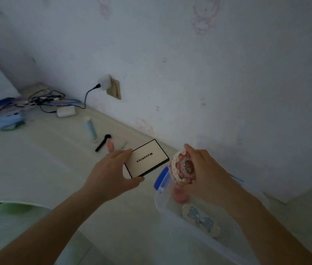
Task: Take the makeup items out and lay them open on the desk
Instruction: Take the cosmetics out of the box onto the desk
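My left hand (109, 173) grips the flat palette (147, 158), its long axis slanting toward the wall above the surface (46, 165). My right hand (205, 169) holds the round compact (183, 167) over the clear box (170, 213), just beside it.

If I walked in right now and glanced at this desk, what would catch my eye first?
Probably the two hands in the middle: the left hand holds a flat white palette with a black edge, closed, above the desk. The right hand grips a round pink and white decorated compact over a clear plastic box with a blue latch. Further back, a blue tube and a black brush lie near the wall.
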A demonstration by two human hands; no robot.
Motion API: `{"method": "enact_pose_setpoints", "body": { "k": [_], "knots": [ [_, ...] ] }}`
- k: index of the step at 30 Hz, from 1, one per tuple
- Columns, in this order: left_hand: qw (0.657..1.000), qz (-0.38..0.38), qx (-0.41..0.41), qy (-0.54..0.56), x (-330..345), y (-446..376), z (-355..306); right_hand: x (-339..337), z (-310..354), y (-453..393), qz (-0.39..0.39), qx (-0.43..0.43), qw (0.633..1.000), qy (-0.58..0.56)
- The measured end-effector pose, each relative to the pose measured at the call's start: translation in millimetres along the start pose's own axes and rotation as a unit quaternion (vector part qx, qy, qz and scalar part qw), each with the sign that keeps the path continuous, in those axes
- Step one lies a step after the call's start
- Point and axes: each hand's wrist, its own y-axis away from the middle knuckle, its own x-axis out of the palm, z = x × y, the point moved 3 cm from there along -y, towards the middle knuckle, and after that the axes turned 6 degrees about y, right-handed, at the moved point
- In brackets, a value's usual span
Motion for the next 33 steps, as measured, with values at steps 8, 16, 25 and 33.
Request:
{"method": "enact_pose_setpoints", "body": {
  "k": [8,16,25,33],
  "knots": [
    [0.985,-0.073,-0.157,-0.023,-35.5,44.6,125.5,55.7,94.4,-63.0,0.064,-0.086,0.994,0.004],
    [0.966,-0.038,-0.255,-0.017,-22.3,32.9,256.3,144.9,168.1,-134.4,0.14,-0.097,0.985,0.016],
    [0.954,-0.01,-0.3,0.013,9.5,-11.1,349.8,242.8,205.7,-208.9,0.17,-0.018,0.985,-0.007],
    [0.957,-0.037,-0.285,0.044,25.9,-43.0,385.7,278.6,215.1,-244.1,0.143,0.015,0.99,-0.011]
  ]
}}
